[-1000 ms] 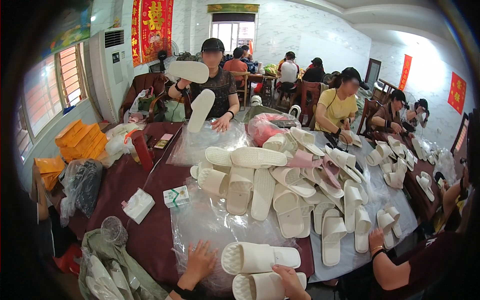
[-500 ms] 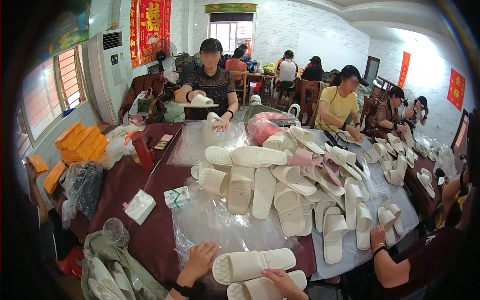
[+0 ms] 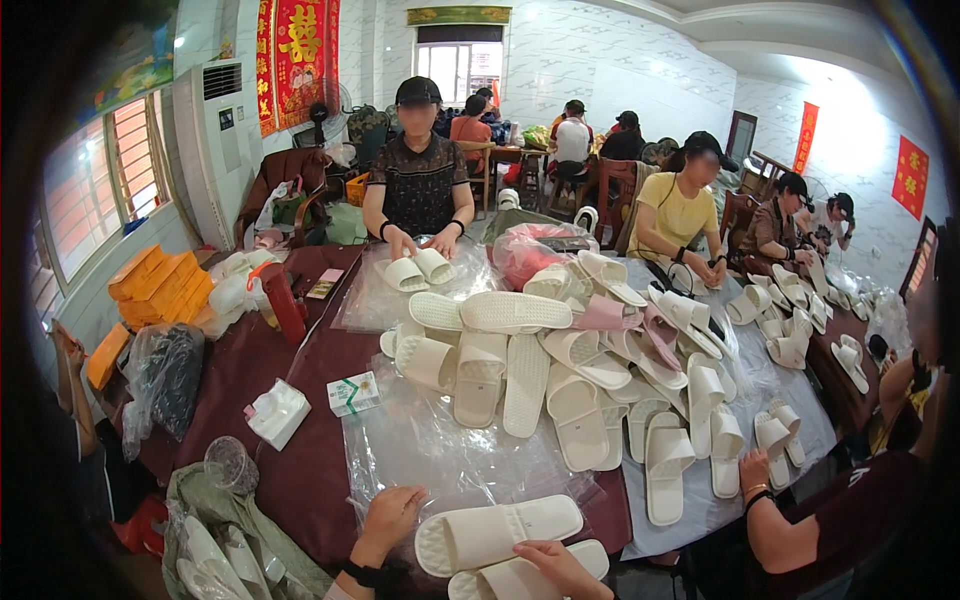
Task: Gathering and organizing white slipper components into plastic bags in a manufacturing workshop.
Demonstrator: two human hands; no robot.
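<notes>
Right in front of me lie two cream slippers, a farther slipper point(image 3: 490, 532) and a nearer slipper point(image 3: 510, 580) partly cut off by the lower edge. My right hand point(image 3: 560, 570) is closed on the nearer one, thumb across its top by the strap. Left of the pair, my left hand point(image 3: 392, 520) has its fingers drawn together over the near left edge of some clear plastic bags point(image 3: 450, 470); whether it pinches a layer is hidden.
Beyond the bags spreads a pile of cream slippers point(image 3: 525, 385) with a few pink ones. A small white box point(image 3: 354, 393) and tissue pack point(image 3: 278, 414) lie left. A sack of slippers point(image 3: 190, 490) stands at lower left. Co-workers sit around; a hand point(image 3: 756, 470) rests at right.
My left hand's spread fingers have drawn together, and the hand sits slightly left. The slipper pair and right hand have shifted slightly left. Across the table, a co-worker has set two slippers down together.
</notes>
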